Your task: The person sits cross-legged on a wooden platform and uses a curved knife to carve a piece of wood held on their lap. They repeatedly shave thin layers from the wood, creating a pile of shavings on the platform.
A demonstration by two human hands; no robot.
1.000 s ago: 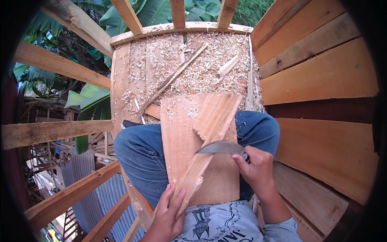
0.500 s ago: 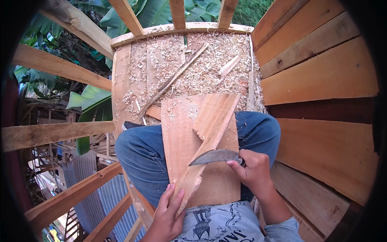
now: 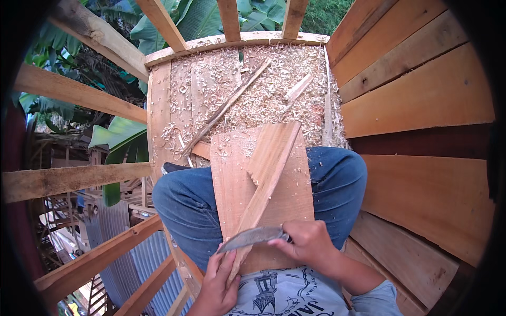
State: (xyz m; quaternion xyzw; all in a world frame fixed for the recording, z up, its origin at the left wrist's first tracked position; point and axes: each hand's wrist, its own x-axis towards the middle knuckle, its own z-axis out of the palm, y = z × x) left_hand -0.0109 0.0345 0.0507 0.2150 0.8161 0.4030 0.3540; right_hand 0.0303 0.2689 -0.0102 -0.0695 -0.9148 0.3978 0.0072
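My right hand [image 3: 310,241] is closed around the handle of a knife [image 3: 252,238] with a curved grey blade. The blade lies across the narrow lower end of a partly carved piece of wood [image 3: 274,160], its tip close to my left fingers. My left hand [image 3: 220,279] grips that narrow end near my shirt. The piece broadens toward its far end and rests slantwise on a flat wooden board [image 3: 232,195] across my lap. Some shavings lie on the board.
Wood shavings [image 3: 284,68] cover much of the plank floor [image 3: 161,105] ahead. A long thin stick [image 3: 229,108] and a short wood scrap [image 3: 299,87] lie among them. Slatted rails [image 3: 79,180] run along the left, with a drop beyond; a plank wall [image 3: 421,184] rises on the right.
The knife has come down the wood toward me and to the left, from mid-length to beside my left hand. The wood's far end has shifted slightly left.
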